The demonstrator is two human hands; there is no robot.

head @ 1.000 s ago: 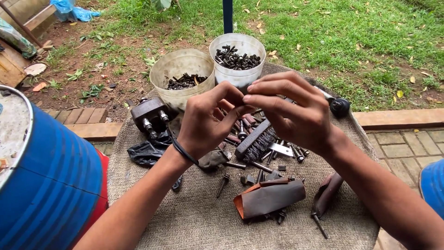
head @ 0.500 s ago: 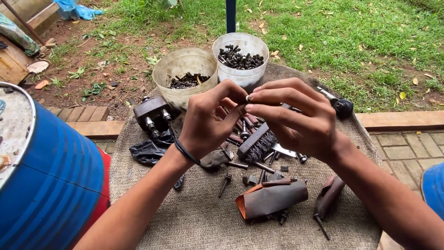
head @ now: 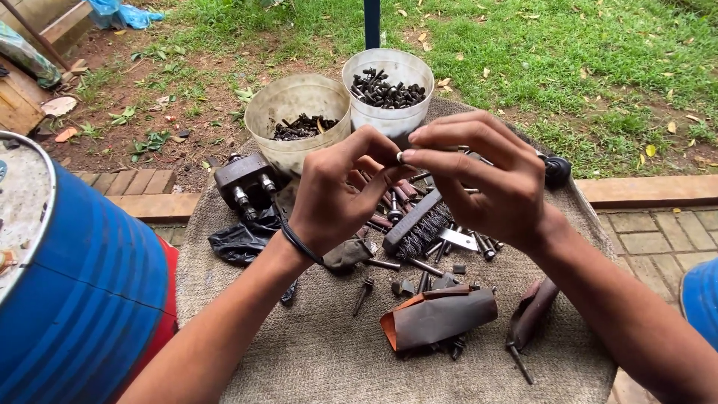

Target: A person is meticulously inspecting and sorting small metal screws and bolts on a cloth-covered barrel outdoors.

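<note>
Small metal ring (head: 400, 158), perhaps a washer or nut, sits pinched between the fingertips of both hands just above the middle of the frame, held in the air over the cluttered surface (head: 314, 352). The left hand (head: 336, 198) closes thumb and forefinger on it from the left; the right hand (head: 490, 179) closes on it from the right, its other fingers arched over the top. I cannot tell whether a bolt is threaded through the piece.

The hold is on a very small part, by fingertips alone, so a slip looks like the main risk. Dropped, it would likely fall among the loose bolts (head: 419, 262) and the wire brush (head: 415, 228) directly below, where it would be hard to find again, or roll off the burlap-covered surface toward the bricks at lower right. The 2 plastic tubs of hardware, the left tub (head: 295, 112) and the right tub (head: 389, 82), stand close behind the hands at upper centre, so a wide elbow or wrist swing could tip 1 of them. The rolled brown leather piece (head: 441, 318) at lower centre lies well clear.

Against the picture from 1.0 s ago, the hands have barely shifted: the fingertips met in the same pinch then, slightly lower and further right in the frame. The blue drum (head: 75, 284) at left, tubs and brush lie as they did.
</note>
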